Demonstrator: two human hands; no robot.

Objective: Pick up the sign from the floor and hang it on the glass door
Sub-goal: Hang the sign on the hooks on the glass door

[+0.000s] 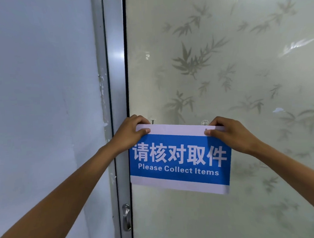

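The sign (pixel 179 159) is a white sheet with a blue panel reading "Please Collect Items" under large white characters. It is held flat against the frosted glass door (pixel 222 59), which has a bamboo-leaf pattern. My left hand (pixel 130 132) pinches the sign's top left corner. My right hand (pixel 230 132) pinches its top right corner. Two small clear hooks show just above the sign's top edge, one hook (pixel 152 121) near my left hand and the other hook (pixel 204 122) next to my right hand. The sign tilts slightly down to the right.
A grey metal door frame (pixel 116 75) runs vertically left of the glass, with a metal handle (pixel 126 217) low down. A pale wall (pixel 40 89) with chipped paint fills the left side.
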